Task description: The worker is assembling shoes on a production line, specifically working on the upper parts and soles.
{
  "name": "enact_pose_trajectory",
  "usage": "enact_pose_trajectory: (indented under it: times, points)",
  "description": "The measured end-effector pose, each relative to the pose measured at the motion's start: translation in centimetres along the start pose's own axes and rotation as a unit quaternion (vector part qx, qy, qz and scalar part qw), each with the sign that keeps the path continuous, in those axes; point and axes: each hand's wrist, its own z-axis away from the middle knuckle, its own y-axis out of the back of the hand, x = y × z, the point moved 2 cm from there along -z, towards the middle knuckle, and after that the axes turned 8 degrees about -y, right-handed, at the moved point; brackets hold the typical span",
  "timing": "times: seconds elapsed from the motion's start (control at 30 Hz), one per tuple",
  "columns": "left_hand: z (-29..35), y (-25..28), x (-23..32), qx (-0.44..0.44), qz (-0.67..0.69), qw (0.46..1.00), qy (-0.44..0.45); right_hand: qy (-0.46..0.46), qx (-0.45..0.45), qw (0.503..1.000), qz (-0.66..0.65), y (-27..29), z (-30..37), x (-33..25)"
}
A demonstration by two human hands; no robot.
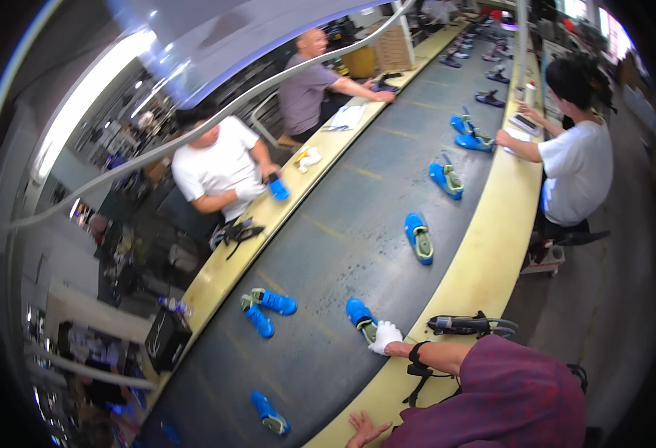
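Grey belt (328, 250), blue shoe (357, 310) heel-end against right grip (384, 338)

My white-gloved right hand (385, 338) grips blue shoe (360, 313) at heel. Bare left hand (366, 428), fingers spread, on yellow ledge (485, 257). More blue shoes (419, 240) along dark belt (328, 261), co-workers (580, 168) both sides.

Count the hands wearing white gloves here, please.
2: the wearer's right hand, touching a blue shoe, and one hand of the white-shirted co-worker across the conveyor belt at left. Others may be hidden.
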Motion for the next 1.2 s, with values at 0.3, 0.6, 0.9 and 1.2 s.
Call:
enact_pose_trajectory:
  times: [0.3, 0.6, 0.9, 1.2]
  points:
    - [-0.2, 5.3, 6.4, 0.047, 0.053, 0.994, -0.079, 0.024, -0.268, 0.905, -0.329, 0.5, 2.3, 2.1]
    - [1.1, 5.9, 13.7, 0.105, 0.168, 0.973, -0.119, 0.288, -0.254, 0.923, -0.024, -4.0, 15.9, 10.7]
    - [3.4, 3.9, 13.5, 0.218, 0.066, 0.973, -0.047, 0.293, -0.271, 0.907, 0.133, -3.7, 16.6, 11.6]
    - [3.2, 4.3, 10.4, 0.145, 0.002, 0.966, -0.215, 0.448, -0.097, 0.888, 0.033, -3.2, 17.0, 9.1]
